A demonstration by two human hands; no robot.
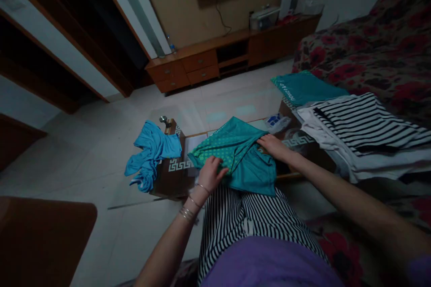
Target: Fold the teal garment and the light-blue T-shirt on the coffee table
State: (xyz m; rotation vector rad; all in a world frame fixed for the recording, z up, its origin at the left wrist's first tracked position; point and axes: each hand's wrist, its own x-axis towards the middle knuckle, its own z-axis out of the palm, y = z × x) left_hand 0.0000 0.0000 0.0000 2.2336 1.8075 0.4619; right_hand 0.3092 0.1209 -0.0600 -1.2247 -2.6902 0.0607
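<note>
While the left hand [209, 175] rests over the green-dotted part of a teal garment [254, 175], the right hand [272, 145] has its fingertips at the garment's right-hand edge. The left fingers are bent, with a gap between thumb and forefinger; whether the other fingertips pinch cloth I cannot tell. The right thumb is hidden, so I cannot tell whether that hand pinches the edge or just rests there. Partly folded over itself, the teal garment lies across the middle of the low table [166, 181], its near end reaching past the table to the striped trousers [224, 224] on the person's legs. A crumpled blue garment [151, 145] hangs over the table's left end. Near the table's right end are a clear plastic packet [279, 122], white clothes [332, 152] with a black-and-white striped garment [367, 123] on top, and a folded teal piece [308, 87]. Beyond the table stands a wooden cabinet [202, 65]
</note>
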